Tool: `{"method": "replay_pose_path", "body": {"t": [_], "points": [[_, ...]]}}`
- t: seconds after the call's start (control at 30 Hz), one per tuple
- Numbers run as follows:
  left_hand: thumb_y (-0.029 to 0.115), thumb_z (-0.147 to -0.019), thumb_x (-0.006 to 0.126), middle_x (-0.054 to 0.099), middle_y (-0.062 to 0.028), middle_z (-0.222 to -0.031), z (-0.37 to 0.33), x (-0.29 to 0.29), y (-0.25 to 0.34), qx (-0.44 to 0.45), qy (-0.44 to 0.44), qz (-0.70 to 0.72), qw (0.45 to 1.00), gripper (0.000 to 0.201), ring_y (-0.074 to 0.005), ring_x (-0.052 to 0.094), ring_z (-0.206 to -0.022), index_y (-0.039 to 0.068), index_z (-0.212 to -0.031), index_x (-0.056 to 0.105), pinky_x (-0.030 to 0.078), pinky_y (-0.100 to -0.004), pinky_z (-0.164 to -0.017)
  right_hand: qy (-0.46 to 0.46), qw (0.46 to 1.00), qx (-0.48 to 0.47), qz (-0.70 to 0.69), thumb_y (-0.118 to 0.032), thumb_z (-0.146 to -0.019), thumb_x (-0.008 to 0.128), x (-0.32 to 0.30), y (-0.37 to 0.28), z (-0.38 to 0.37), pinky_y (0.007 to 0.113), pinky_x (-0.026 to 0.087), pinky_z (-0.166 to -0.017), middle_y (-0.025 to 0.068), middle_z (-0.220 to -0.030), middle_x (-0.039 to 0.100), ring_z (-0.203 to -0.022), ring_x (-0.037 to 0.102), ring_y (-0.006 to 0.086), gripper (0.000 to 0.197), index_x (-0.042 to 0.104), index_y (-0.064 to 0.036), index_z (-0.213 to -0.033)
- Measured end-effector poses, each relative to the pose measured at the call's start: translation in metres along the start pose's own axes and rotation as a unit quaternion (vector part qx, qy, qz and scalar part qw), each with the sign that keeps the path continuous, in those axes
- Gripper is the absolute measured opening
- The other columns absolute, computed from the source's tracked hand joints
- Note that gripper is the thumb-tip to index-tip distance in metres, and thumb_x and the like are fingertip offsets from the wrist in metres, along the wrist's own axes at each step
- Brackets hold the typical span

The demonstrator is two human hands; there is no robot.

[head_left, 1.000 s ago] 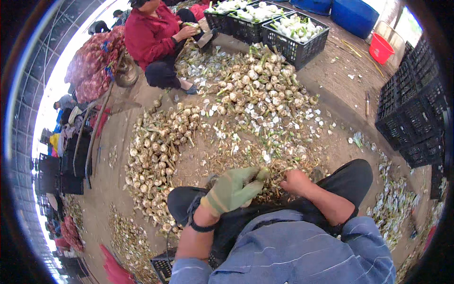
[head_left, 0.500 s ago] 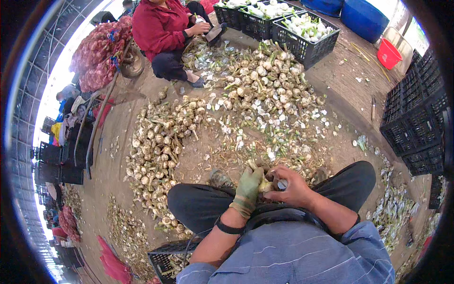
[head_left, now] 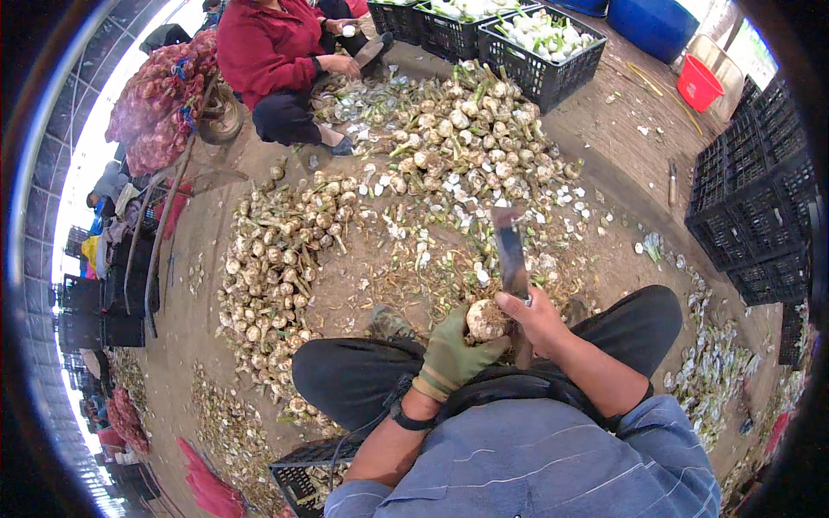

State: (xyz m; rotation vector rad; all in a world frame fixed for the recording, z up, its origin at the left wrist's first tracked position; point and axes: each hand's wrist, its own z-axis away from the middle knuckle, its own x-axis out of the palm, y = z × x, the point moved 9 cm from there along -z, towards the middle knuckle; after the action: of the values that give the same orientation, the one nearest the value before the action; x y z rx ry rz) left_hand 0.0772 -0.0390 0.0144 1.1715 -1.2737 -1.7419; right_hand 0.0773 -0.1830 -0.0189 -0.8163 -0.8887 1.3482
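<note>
In front of my lap, my left hand [head_left: 455, 352], in a green glove, is closed around a large pale garlic bulb [head_left: 486, 321]. Right beside it, my bare right hand [head_left: 544, 325] grips a knife [head_left: 510, 255] by its handle. Its broad dark blade points up and away from me, with the thumb near the blade's base. The knife's lower end passes close by the bulb; whether they touch is unclear. On the ground to the left lies a heap of untrimmed garlic bulbs [head_left: 276, 259], and a larger garlic heap [head_left: 484, 121] rises farther ahead.
A person in a red top [head_left: 263, 56] sits at the far left, working with their hands. Black crates of white bulbs [head_left: 553, 78] stand behind the far heap. Stacked black crates [head_left: 751, 198] rise at right, near a red bucket [head_left: 699, 84]. Peelings litter the dirt floor.
The knife has swung up, its blade now plainly in view pointing away from me. My left hand has turned, showing the bulb's round face. The other person's hands have moved apart.
</note>
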Motion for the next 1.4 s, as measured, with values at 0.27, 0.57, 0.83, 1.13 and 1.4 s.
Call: {"method": "replay_pose_path", "body": {"t": [0.27, 0.57, 0.83, 1.13, 1.4], "points": [[0.011, -0.081, 0.069, 0.069, -0.0075, -0.101, -0.003, -0.008, 0.000, -0.033, -0.003, 0.075, 0.997, 0.032, -0.0179, 0.065, -0.091, 0.003, -0.112, 0.063, 0.051, -0.0316, -0.082, -0.099, 0.924, -0.237, 0.283, -0.025, -0.085, 0.065, 0.008, -0.033, 0.021, 0.041, 0.046, -0.066, 0.0133, -0.077, 0.057, -0.071, 0.058, 0.0307, 0.026, 0.060, 0.0000, -0.090], [0.004, -0.080, 0.073, 0.068, -0.0076, -0.110, -0.005, 0.000, -0.037, 0.010, -0.033, 0.089, 0.995, 0.042, -0.0157, 0.065, -0.097, 0.000, -0.118, 0.056, 0.054, -0.0313, -0.083, -0.099, 0.865, -0.267, 0.413, -0.017, -0.068, 0.074, 0.022, -0.040, 0.033, 0.046, 0.047, -0.064, 0.0165, -0.082, 0.054, -0.077, 0.058, 0.0398, 0.029, 0.054, -0.0015, -0.081], [0.005, -0.078, 0.075, 0.068, -0.0079, -0.110, -0.005, -0.001, -0.047, -0.059, -0.062, 0.138, 0.987, 0.049, -0.0174, 0.066, -0.100, 0.000, -0.122, 0.056, 0.054, -0.0313, -0.085, -0.048, 0.867, -0.290, 0.403, -0.011, -0.062, 0.076, 0.022, -0.028, 0.026, 0.047, 0.046, -0.062, 0.0170, -0.080, 0.054, -0.073, 0.057, 0.0408, 0.032, 0.051, -0.0007, -0.079], [0.022, -0.075, 0.075, 0.069, -0.0146, -0.083, -0.005, -0.022, -0.022, 0.057, 0.033, -0.084, 0.994, 0.028, -0.0307, 0.068, -0.075, 0.002, -0.094, 0.068, 0.053, -0.0361, -0.071, -0.068, 0.874, -0.251, 0.411, -0.015, -0.064, 0.076, 0.025, -0.007, 0.015, 0.049, 0.049, -0.068, 0.0171, -0.082, 0.057, -0.079, 0.060, 0.0406, 0.031, 0.054, -0.0027, -0.082], [0.016, -0.080, 0.066, 0.067, -0.0090, -0.079, -0.008, -0.045, 0.027, 0.130, 0.060, 0.013, 0.990, 0.015, -0.0236, 0.065, -0.073, 0.003, -0.088, 0.067, 0.052, -0.0326, -0.069, -0.057, 0.863, 0.012, 0.501, -0.026, -0.081, 0.064, -0.024, 0.083, -0.029, 0.050, 0.052, -0.074, 0.0236, -0.081, 0.066, -0.079, 0.064, 0.0430, 0.027, 0.068, -0.0013, -0.090]]}}
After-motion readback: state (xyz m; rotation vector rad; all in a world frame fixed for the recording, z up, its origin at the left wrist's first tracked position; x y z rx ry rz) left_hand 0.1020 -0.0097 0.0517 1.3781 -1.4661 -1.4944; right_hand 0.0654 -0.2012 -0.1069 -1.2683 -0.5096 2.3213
